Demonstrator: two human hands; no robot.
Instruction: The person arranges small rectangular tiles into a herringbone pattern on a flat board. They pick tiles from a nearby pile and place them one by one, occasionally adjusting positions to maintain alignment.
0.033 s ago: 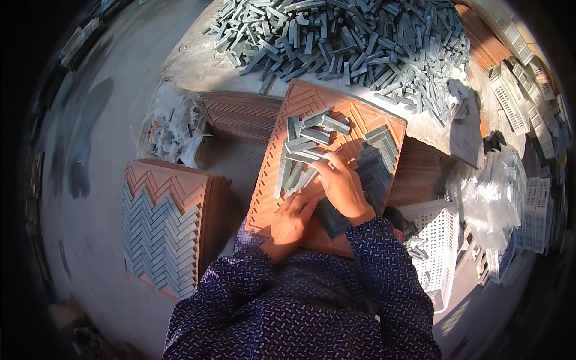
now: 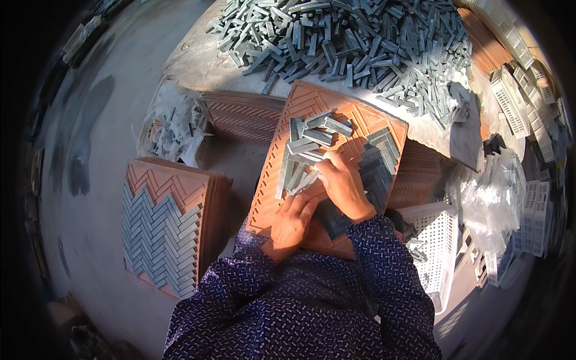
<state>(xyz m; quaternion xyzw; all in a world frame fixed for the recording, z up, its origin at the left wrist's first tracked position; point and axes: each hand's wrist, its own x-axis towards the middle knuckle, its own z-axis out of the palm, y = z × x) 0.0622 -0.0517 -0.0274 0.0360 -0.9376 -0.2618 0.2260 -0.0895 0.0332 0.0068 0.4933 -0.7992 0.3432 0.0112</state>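
Note:
A terracotta-coloured board (image 2: 261, 207) with herringbone grooves lies tilted in front of me. Dark grey tile strips (image 2: 375, 174) fill grooves on its right side. A loose heap of lighter grey strips (image 2: 304, 146) rests on its left and middle. My right hand (image 2: 343, 187) is closed, thumb and fingertips pinched at a grey tile strip on the heap's lower right. Close beside it, at the heap's lower end, my left hand (image 2: 290, 224) has its fingers bent and together; whatever lies under its fingertips is hidden.
A large pile of grey strips (image 2: 342, 45) covers the table (image 2: 189, 63) ahead. Left of me stands a stack of boards (image 2: 162, 225), its top one mostly filled with strips. To the right are a white perforated basket (image 2: 441, 240) and clear plastic wrapping (image 2: 489, 192).
The view has shifted very slightly. Both hands stay at almost the same spots by the loose strips.

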